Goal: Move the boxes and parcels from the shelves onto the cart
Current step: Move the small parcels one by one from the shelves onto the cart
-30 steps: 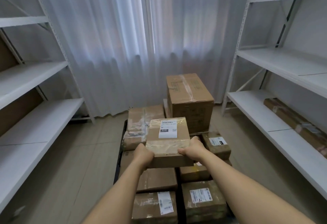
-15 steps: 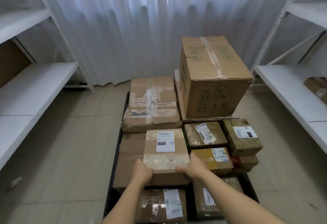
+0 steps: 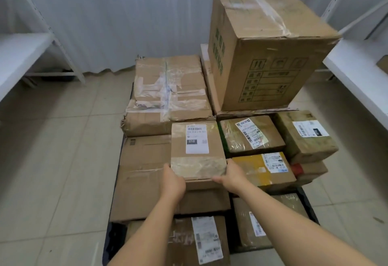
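A small brown box with a white label rests on a flat wide box in the middle of the dark cart. My left hand grips its near left corner and my right hand grips its near right corner. Around it the cart carries several taped parcels, among them a battered box at the back left and a large tall carton at the back right.
White metal shelves stand on the left and on the right; a brown parcel corner shows on the right one. White curtains hang behind the cart. Tiled floor lies open to the left.
Both hands have carried the small labelled box forward and down onto the flat box on the cart. The view has tilted down and moved closer to the stack.
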